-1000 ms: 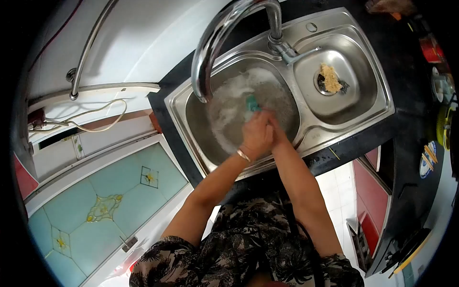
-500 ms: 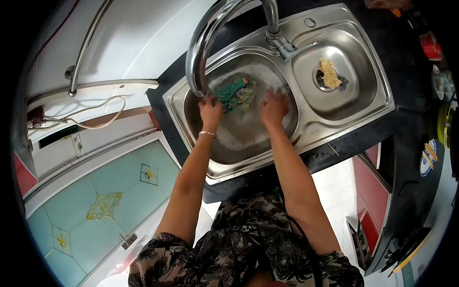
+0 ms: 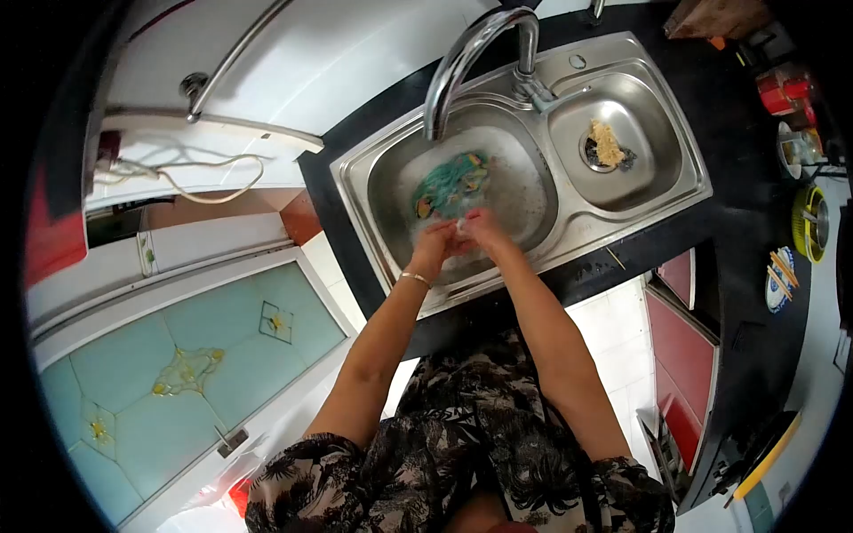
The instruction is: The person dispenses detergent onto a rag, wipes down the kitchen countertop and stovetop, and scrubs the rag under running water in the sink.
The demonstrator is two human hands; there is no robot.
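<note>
A green patterned cloth [image 3: 451, 184] lies bunched in the sudsy water of the larger sink basin [image 3: 386, 164]. Just below it, near the basin's front side, my left hand [image 3: 435, 244] and my right hand [image 3: 482, 229] are close together, their fingertips meeting. Small whitish suds or water show between them. The fingers of both hands are blurred, and whether anything is held in them is too small to tell. A bracelet circles my left wrist.
The faucet [image 3: 458, 62] arches over the large basin's back left. The smaller basin [image 3: 653, 169] holds a yellowish clump [image 3: 606, 144] at its drain. On the right counter are a plate with chopsticks [image 3: 780, 280] and a yellow-green basket [image 3: 804, 226].
My hands, apart half a second ago with the left by the cloth, have come together below it. The cloth now lies spread free of them. The camera view has shifted.
</note>
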